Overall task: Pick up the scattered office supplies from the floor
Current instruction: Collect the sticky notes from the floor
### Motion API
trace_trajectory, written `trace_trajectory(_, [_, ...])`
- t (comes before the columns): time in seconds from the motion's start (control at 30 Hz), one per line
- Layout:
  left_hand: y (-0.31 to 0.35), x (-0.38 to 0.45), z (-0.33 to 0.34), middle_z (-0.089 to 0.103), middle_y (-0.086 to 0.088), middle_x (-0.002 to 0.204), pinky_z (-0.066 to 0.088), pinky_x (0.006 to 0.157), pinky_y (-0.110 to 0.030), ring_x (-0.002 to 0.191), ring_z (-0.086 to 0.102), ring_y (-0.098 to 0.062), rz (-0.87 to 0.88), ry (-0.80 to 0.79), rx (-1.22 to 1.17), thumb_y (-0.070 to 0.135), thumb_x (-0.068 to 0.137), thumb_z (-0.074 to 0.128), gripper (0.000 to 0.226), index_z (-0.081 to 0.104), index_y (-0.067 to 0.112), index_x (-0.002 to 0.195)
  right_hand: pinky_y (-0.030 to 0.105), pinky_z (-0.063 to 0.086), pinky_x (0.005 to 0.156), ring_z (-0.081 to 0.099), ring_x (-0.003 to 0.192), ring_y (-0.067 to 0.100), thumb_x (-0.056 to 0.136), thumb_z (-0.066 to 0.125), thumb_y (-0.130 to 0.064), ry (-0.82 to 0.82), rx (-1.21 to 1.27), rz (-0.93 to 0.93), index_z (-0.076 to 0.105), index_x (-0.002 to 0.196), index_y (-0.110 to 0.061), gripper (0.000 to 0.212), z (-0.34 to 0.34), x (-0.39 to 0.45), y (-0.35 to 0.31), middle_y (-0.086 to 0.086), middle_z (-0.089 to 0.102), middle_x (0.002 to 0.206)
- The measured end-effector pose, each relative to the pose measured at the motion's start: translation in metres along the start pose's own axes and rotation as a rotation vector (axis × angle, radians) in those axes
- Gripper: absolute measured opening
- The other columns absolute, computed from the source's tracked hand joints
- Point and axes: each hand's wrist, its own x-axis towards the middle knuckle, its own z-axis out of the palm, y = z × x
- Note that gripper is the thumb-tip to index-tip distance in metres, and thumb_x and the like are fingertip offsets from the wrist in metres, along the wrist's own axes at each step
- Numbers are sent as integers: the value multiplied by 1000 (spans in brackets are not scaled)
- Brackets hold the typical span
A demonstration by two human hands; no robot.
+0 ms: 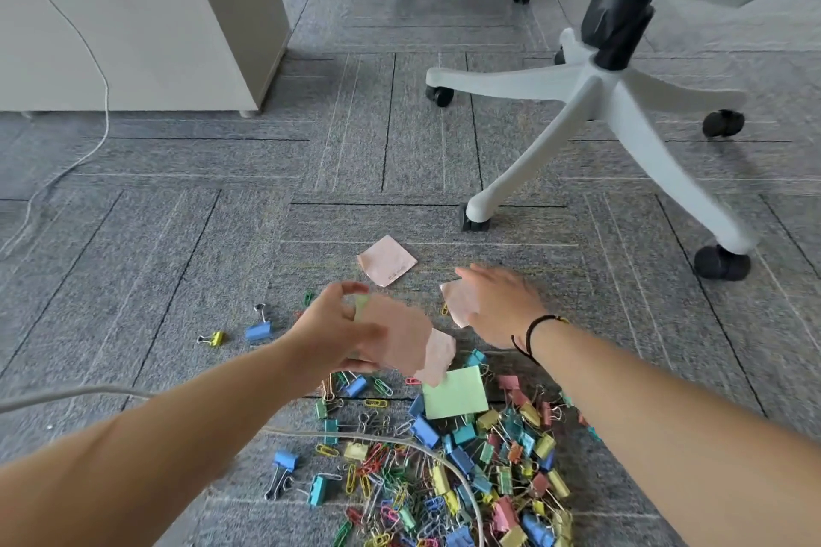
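Lying flat on the carpet [177, 280], pink note [386, 259], just beyond both hands, nearer the right hand [497, 302]. Pinching another pink note [460, 302], right fingers otherwise spread. Gripping a stack of notes [391, 333], left hand [337, 324]. Sprawling nearer, green note [453, 391] and heaped clips [466, 480].

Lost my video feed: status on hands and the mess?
Left hand grips pink notes. Right hand pinches another. Pink note, green note, clip pile remain. Cable crosses clips.
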Motion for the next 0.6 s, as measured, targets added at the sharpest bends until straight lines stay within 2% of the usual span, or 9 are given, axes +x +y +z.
trace_trajectory(0.1, [-2,-1,-7,66,-19,113,62,62,-40,87,72,-37,57,-24,43,-8,83,71,80,42,41,139,53,24,118,25,148,30,95,44,-37,18,-66,-17,19,157,-32,67,1,7,-17,-2,24,163])
trace_trajectory(0.17, [0,0,-11,65,-20,113,60,58,-36,86,72,-37,75,-15,29,-11,84,69,83,41,43,141,51,28,115,31,143,33,93,48,-43,21,-109,51,25,155,-30,68,-4,7,-19,5,33,158])
trace_trajectory(0.23, [0,4,-13,64,-21,116,62,61,-41,92,70,-41,84,-6,7,-12,84,68,81,44,40,142,48,34,107,41,135,31,83,58,-51,28,-117,102,44,141,-30,63,-7,5,-18,4,48,144])
trace_trajectory(0.27, [1,6,-12,64,-21,117,62,65,-45,95,69,-42,84,-4,1,-11,84,69,79,45,38,141,45,38,102,48,126,31,79,61,-51,50,-82,112,54,125,-31,51,-6,5,-15,3,57,130])
trace_trajectory(0.33, [2,8,-11,63,-20,119,63,70,-51,97,68,-43,66,8,-21,-9,84,69,72,49,33,138,37,45,83,60,104,30,79,61,-40,61,40,107,56,86,-24,17,-3,1,-7,0,61,95])
trace_trajectory(0.4, [3,11,-10,61,-18,123,63,70,-49,97,68,-43,29,29,-76,-7,85,69,63,52,28,134,28,38,59,62,80,27,86,61,-26,50,216,111,50,69,-17,21,-2,-1,2,0,57,75])
trace_trajectory(0.43, [4,13,-11,59,-18,125,63,70,-48,96,68,-42,5,44,-105,-7,86,68,59,54,26,132,27,34,53,60,72,24,87,63,-21,61,331,124,51,65,-15,25,-4,-2,5,1,56,69])
trace_trajectory(0.53, [1,18,-13,56,-18,129,63,66,-46,93,68,-41,-50,101,-176,-8,86,68,54,56,24,128,27,32,52,52,62,19,84,74,-19,101,675,146,55,62,-12,30,-10,-6,2,2,54,63])
trace_trajectory(0.6, [-1,19,-16,53,-17,129,63,61,-44,92,68,-41,-62,136,-186,-9,86,67,58,54,25,132,28,29,55,45,61,18,81,80,-20,64,802,85,58,64,-9,30,-10,-10,-12,4,50,63])
